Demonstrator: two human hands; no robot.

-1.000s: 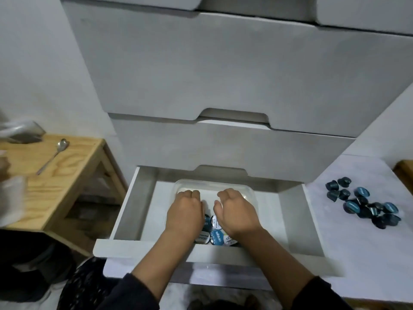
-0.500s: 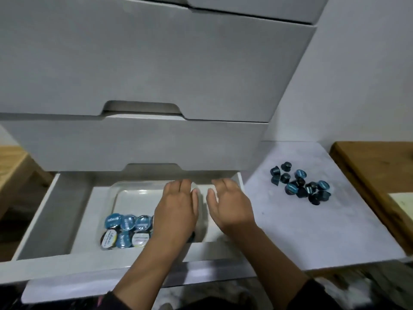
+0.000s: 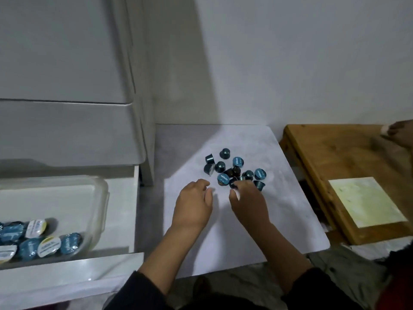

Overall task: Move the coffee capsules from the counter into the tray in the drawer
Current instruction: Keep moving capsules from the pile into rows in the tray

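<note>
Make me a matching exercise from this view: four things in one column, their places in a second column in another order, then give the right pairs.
Things:
1. loose pile of capsules
2. clear plastic tray
3. wooden board
4. left hand

Places:
A. in the open drawer
B. on the white counter, ahead of both hands
C. right of the counter
D. over the counter, between the drawer and the right hand

Pairs: 1-B, 2-A, 3-C, 4-D
</note>
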